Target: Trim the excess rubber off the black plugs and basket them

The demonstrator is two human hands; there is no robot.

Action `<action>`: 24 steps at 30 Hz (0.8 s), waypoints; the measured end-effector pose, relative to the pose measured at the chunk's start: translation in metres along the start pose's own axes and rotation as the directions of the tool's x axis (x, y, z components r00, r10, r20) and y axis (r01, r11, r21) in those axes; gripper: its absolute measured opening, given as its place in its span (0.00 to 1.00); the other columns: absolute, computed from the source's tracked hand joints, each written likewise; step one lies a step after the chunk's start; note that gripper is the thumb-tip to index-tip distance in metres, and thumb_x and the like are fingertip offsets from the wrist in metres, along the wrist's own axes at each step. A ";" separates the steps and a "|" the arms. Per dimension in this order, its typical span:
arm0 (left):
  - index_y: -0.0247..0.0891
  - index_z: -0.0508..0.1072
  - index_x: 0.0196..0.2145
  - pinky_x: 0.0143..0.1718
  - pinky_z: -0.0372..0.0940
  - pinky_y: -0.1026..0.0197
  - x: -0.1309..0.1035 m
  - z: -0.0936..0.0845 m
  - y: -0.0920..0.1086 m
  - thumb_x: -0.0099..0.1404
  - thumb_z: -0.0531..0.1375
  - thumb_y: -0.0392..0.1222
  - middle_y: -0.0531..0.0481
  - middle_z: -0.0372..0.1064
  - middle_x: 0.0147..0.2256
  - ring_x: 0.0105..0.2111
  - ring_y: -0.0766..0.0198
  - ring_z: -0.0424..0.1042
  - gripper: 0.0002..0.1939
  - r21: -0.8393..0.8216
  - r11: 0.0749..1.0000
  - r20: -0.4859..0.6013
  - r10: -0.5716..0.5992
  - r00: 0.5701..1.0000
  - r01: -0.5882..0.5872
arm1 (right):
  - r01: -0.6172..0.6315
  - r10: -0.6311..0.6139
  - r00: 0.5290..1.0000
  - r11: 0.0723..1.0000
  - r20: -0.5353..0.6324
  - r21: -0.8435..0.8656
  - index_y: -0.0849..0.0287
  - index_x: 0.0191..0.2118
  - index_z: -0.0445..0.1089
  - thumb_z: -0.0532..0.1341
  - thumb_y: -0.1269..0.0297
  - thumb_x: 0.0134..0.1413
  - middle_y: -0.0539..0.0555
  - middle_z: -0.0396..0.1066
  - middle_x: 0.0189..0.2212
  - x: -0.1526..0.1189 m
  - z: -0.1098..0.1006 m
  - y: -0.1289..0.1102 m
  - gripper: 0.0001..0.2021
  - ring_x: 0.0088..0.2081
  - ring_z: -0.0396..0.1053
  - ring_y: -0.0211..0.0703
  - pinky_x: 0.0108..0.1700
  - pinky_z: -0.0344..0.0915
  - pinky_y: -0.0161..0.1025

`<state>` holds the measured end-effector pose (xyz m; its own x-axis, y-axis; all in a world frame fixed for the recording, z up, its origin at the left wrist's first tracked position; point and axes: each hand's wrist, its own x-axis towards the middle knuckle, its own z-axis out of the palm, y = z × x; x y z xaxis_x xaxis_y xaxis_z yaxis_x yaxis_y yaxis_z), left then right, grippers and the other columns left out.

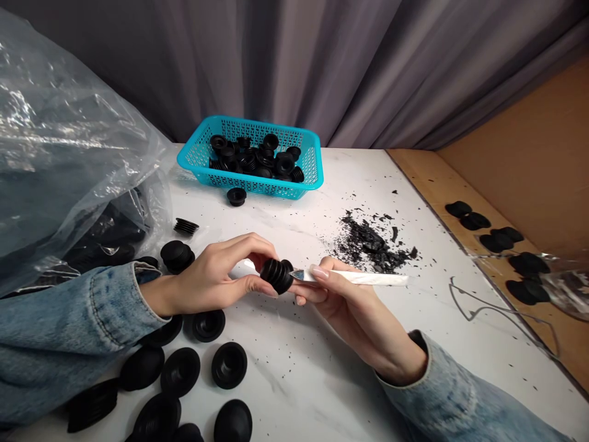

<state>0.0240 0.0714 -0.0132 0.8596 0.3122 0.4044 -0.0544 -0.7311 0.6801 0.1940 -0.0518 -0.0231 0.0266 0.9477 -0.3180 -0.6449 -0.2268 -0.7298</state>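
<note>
Between the thumb and fingers of my left hand is a black ribbed rubber plug, held on its side above the white table. My right hand grips a craft knife with a white wrapped handle. Its blade points left and meets the plug's right end; whether it cuts in, I cannot tell. Fingertips of the right hand lie just below the blade. Several more black plugs lie loose below and around my left forearm.
A blue plastic basket of black plugs stands at the back. Black shavings are heaped right of centre. A clear plastic bag bulges at left. Eyeglasses and several black pieces lie at right. A grey curtain hangs behind.
</note>
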 end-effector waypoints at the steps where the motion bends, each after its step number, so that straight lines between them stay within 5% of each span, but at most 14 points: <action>1: 0.35 0.66 0.39 0.35 0.67 0.63 -0.001 0.000 0.000 0.61 0.60 0.40 0.47 0.69 0.34 0.34 0.64 0.70 0.10 -0.010 1.000 -0.001 -0.009 1.000 0.009 | -0.011 0.011 1.000 1.000 0.007 0.015 0.58 0.22 0.65 0.65 0.66 0.50 0.49 0.76 0.25 0.000 0.000 0.000 0.10 0.30 0.75 0.34 0.37 0.68 0.30; 16: 0.36 0.65 0.40 0.36 0.66 0.61 -0.001 0.000 -0.001 0.63 0.58 0.37 0.47 0.68 0.35 0.34 0.64 0.69 0.07 -0.015 1.000 0.011 0.003 1.000 -0.003 | -0.019 0.018 0.998 1.000 0.056 0.024 0.58 0.23 0.66 0.63 0.67 0.53 0.50 0.77 0.27 0.001 -0.001 0.003 0.10 0.32 0.75 0.35 0.39 0.67 0.30; 21: 0.35 0.65 0.44 0.42 0.65 0.63 -0.001 -0.001 -0.001 0.63 0.57 0.38 0.46 0.66 0.40 0.40 0.64 0.67 0.11 -0.215 0.964 0.017 -0.156 0.988 0.156 | 0.169 -0.174 0.985 0.970 -0.015 -0.173 0.56 0.29 0.69 0.62 0.62 0.54 0.53 0.78 0.32 0.000 -0.003 -0.006 0.05 0.39 0.75 0.44 0.39 0.70 0.37; 24: 0.38 0.63 0.48 0.45 0.64 0.62 0.000 -0.004 0.002 0.65 0.55 0.38 0.46 0.65 0.42 0.44 0.63 0.67 0.13 -0.395 0.884 -0.032 -0.285 0.958 0.249 | 0.267 -0.379 0.916 0.816 -0.127 -0.513 0.53 0.46 0.68 0.56 0.58 0.59 0.53 0.78 0.32 -0.002 -0.007 -0.016 0.11 0.38 0.76 0.47 0.39 0.71 0.43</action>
<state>0.0220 0.0723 -0.0099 0.8228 0.5267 0.2136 -0.0346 -0.3287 0.9438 0.2094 -0.0519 -0.0147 0.3662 0.9260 -0.0915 -0.1273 -0.0475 -0.9907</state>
